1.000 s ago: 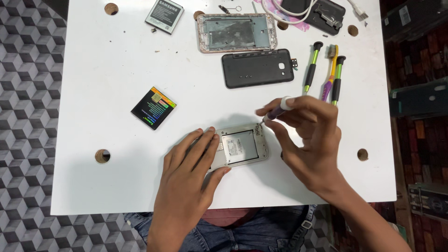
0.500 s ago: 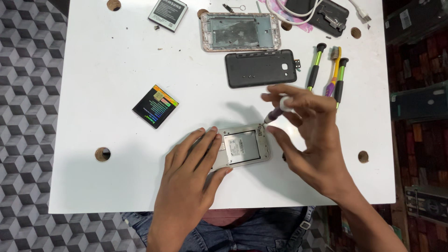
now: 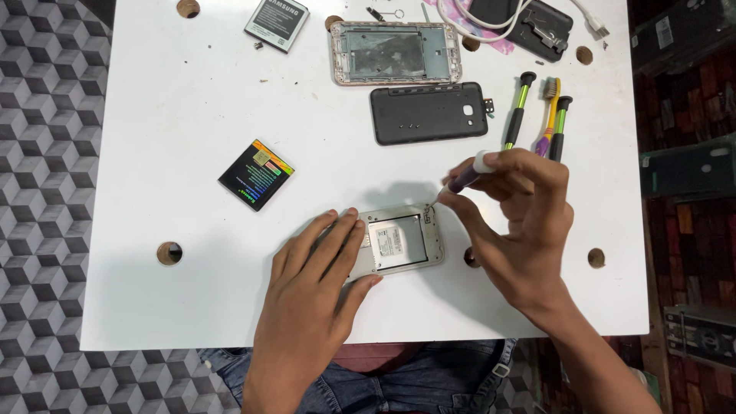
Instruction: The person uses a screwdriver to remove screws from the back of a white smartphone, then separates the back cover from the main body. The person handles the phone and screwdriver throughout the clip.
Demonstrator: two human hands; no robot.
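Opened phone (image 3: 399,244) under flat left hand (image 3: 318,280), screwdriver (image 3: 460,182) in right hand (image 3: 517,222).

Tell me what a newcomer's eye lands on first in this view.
First, the two hands at the near edge of the white table: the left hand presses flat on an opened phone body, while the right hand tips a small purple screwdriver onto its upper right corner. Next, the black back cover beyond them, and the colourful battery to the left.
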